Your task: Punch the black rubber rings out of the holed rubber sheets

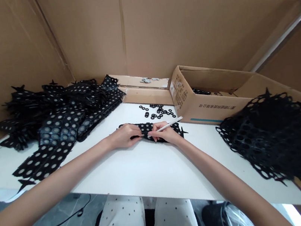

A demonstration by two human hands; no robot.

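Strip (147,127) lies flat between the hands; left hand (124,136) pinches its left end, right hand (166,133) clasps a white stick (172,123).

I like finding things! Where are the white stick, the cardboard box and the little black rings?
white stick (170,124), head view, middle of its shaft.
cardboard box (209,108), head view, printed front wall.
little black rings (158,110), head view, middle of the loose cluster.

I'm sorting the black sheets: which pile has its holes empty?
The pile at the right edge, beside the cardboard box: its holes are see-through. The left pile has circles filled in grey.
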